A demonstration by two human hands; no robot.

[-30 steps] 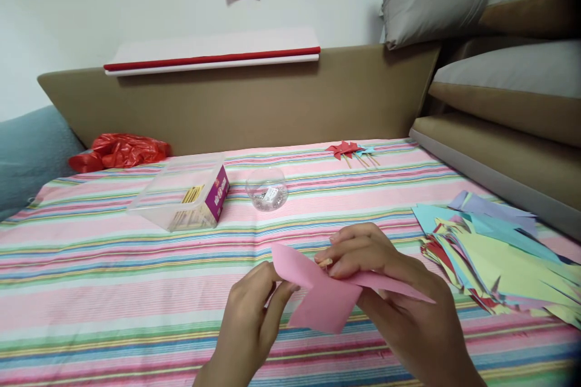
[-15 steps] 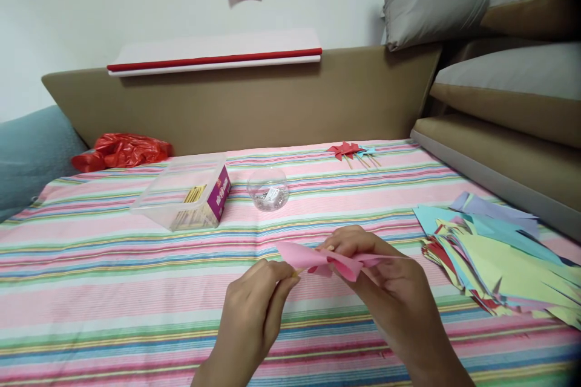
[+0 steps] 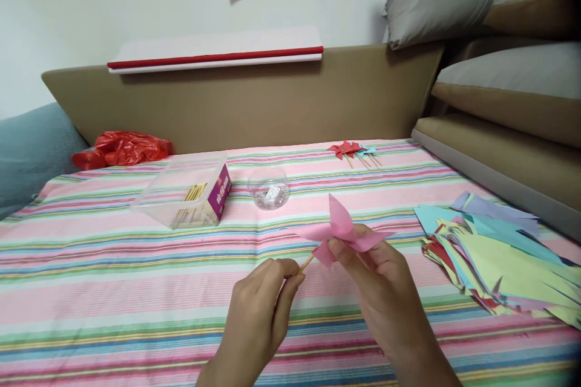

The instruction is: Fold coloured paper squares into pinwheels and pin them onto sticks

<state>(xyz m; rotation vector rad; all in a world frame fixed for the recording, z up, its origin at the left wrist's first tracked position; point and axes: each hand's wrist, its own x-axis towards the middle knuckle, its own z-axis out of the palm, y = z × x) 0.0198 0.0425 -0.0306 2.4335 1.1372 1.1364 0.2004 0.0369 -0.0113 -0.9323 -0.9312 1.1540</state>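
Observation:
A pink paper pinwheel (image 3: 341, 222) is held up between my hands, its blades fanned out and its face turned towards me. My left hand (image 3: 263, 302) is closed round its thin wooden stick (image 3: 307, 262), low down. My right hand (image 3: 381, 278) pinches the pinwheel's centre, thumb in front and fingers behind the paper. The right fingertips behind the blades are partly hidden.
Cut paper sheets (image 3: 499, 260) lie piled at the right. Finished red and blue pinwheels (image 3: 347, 150) rest at the back. A clear plastic box (image 3: 181, 193) with sticks and a round clear tub (image 3: 269, 188) of small metal pieces stand left of centre. A red plastic bag (image 3: 127, 148) lies far left.
The pinwheel has been tilted from edge-on to facing me, so its blades and stick now show. My right thumb has come round onto its centre.

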